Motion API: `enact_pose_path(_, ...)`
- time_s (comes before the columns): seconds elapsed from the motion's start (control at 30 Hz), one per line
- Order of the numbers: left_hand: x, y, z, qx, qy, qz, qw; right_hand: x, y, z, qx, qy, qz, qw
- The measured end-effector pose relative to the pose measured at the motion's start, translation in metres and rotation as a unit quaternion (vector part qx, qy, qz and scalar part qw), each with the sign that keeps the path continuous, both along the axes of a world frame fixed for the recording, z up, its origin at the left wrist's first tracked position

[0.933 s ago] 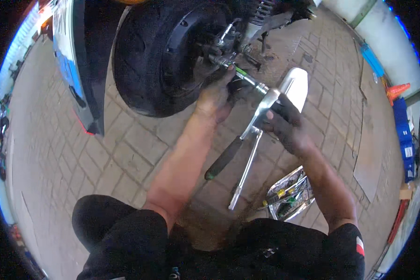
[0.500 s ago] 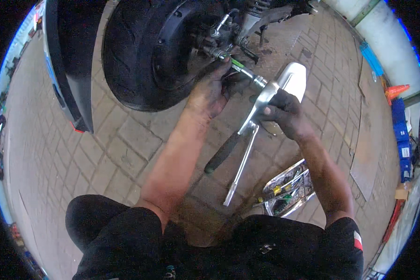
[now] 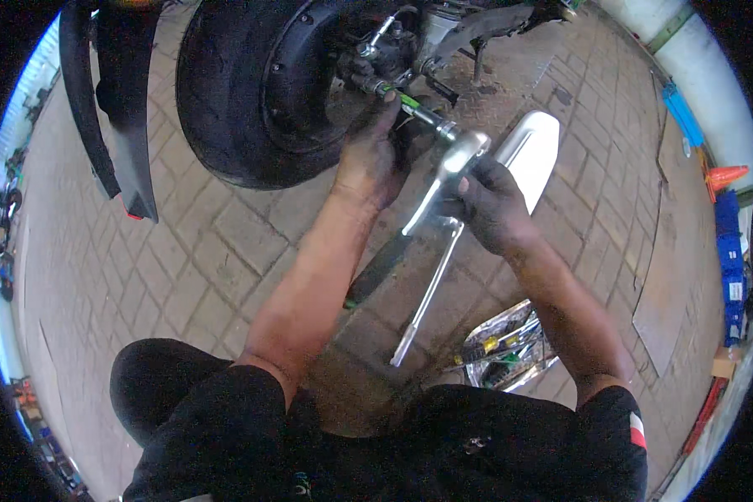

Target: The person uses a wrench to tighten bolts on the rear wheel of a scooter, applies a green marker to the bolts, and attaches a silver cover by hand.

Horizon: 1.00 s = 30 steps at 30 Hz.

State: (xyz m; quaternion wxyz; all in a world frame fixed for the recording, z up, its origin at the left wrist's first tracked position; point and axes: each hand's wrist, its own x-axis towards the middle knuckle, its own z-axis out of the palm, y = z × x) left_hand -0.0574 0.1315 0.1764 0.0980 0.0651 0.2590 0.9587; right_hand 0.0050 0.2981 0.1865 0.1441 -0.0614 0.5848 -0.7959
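My left hand (image 3: 364, 159) is closed round a silver extension bar with a green band (image 3: 407, 100), which reaches to the hub (image 3: 368, 79) of the black wheel (image 3: 226, 92). My right hand (image 3: 489, 209) is closed on the silver ratchet wrench (image 3: 464, 152) at the bar's near end; the wrench's dark grip (image 3: 368, 276) angles down to the left. A long silver rod (image 3: 427, 293) runs downward below my right hand. Behind that hand lies a shiny silver cover (image 3: 535, 155) on the pavers.
A foil-like tray (image 3: 506, 360) of screwdrivers and tools lies beside my right forearm. A dark body panel (image 3: 130, 159) stands left of the wheel. Flat sheets (image 3: 653, 326), blue bins (image 3: 732, 251) and an orange cone (image 3: 719, 176) line the right wall.
My hands, the bar and the wrench sit slightly higher and further left in the view, still gripped. The wheel and side panel have also shifted up and left in the picture.
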Motion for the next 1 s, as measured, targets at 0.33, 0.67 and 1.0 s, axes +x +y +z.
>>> enact_pose_path(0.33,0.007,0.004,0.003,-0.021,-0.028,0.018,0.999,0.002,0.013,-0.002,0.096,0.029,0.034,0.994)
enact_pose_path(0.67,0.020,0.023,0.004,-0.069,-0.061,0.056,0.994,0.017,0.022,-0.001,-0.020,-0.009,0.032,0.999)
enact_pose_path(1.0,0.023,0.017,-0.061,0.014,-0.143,-0.062,0.988,0.028,0.026,0.018,0.447,0.185,0.082,0.871)
